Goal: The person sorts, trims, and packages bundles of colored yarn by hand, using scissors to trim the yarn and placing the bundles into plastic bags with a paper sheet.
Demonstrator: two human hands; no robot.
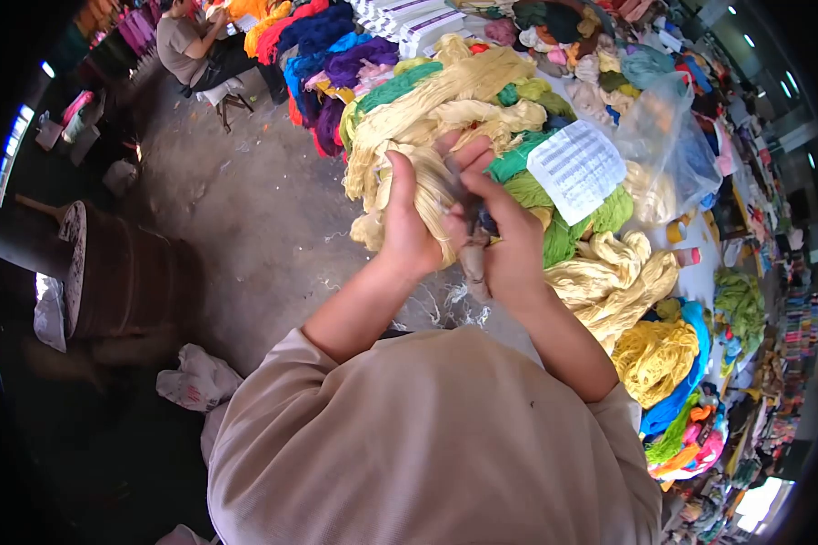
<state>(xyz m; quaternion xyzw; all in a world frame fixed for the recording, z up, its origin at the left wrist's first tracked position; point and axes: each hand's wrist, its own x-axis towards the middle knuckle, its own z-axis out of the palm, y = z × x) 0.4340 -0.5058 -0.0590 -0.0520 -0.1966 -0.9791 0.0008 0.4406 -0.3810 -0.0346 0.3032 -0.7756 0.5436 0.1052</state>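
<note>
My left hand (410,229) is raised, palm inward and thumb stretched up. A band of cream yarn (437,207) runs through it between thumb and fingers; its other fingers are mostly hidden by the yarn and blurred. Close beside it, my right hand (515,238) curls around a grey-brown twisted strip (473,259), which looks like yarn or cloth and hangs below the palm. Something dark shows by the right fingers, too blurred to name. Behind both hands lies a heap of cream skeins (395,113).
A printed sheet (576,170) lies on green yarn (524,154) to the right, near a clear plastic bag (663,136). More cream skeins (613,277) and yellow yarn (656,361) lie along the table. A rusty drum (127,272) stands left; a seated person (184,45) is far left.
</note>
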